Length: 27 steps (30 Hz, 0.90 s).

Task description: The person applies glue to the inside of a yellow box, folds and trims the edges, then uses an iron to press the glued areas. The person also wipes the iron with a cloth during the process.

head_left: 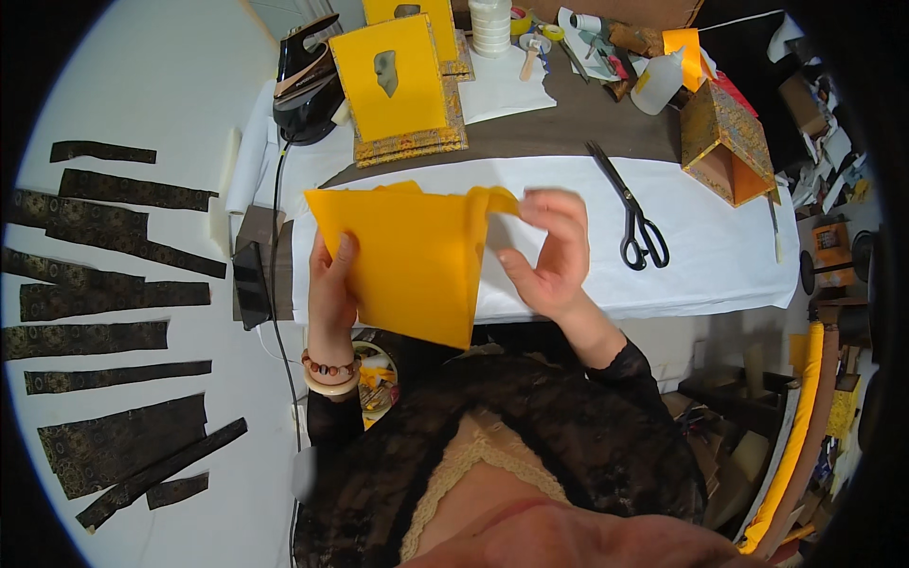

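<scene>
yellow panel up in front of us, held above the near edge of the tabletop, left of the middle, its lower corner reaching out past that edge. our left hand has it: thumb flat on the face by the left side, the fingers behind, clamped on the panel. and now the side that counts, we'd judge: the right one, where a loose yellow strip stands out from the upper corner, pointing at our right hand. that hand is clearly the nearer to it, just right of the strip, fingertips at its free end, thumb lower down and apart from the fingers; blur there, so we can't tell if they touch. the panel looks near square and it's tilted, so no long axis we'd swear to, but that right side runs from far to near, leaning a touch left as it comes to us. out right, well apart from our hand, black scissors lie on the white sheet, handles toward the near edge, tips toward the far edge.
</scene>
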Available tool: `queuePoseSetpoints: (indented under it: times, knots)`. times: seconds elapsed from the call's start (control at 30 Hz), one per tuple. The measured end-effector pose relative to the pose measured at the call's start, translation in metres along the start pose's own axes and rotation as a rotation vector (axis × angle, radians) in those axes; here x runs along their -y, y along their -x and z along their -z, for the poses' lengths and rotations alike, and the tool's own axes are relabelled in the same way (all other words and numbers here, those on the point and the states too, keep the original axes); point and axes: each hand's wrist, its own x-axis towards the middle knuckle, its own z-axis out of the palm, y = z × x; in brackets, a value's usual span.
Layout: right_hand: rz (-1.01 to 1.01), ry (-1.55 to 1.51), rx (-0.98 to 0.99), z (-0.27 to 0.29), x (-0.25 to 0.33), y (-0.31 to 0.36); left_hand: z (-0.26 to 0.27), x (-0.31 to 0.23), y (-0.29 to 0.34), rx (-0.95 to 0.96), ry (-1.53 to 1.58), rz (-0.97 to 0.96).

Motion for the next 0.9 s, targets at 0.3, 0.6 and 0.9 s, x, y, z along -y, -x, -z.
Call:
queuePoseSetpoints:
  times: [0.3, 0.6, 0.9]
  knots:
    - [-0.142, -0.289, 0.496, 0.009, 0.000, -0.056, 0.005, 0.007, 0.006, 0.073, 0.094, 0.118]
    - [-0.126, -0.166, 0.329, 0.005, 0.004, -0.048, 0.003, 0.008, 0.011, 0.070, 0.124, 0.082]
    - [-0.031, -0.084, 0.284, 0.004, 0.003, -0.048, 0.006, 0.020, 0.009, 0.064, 0.164, 0.096]
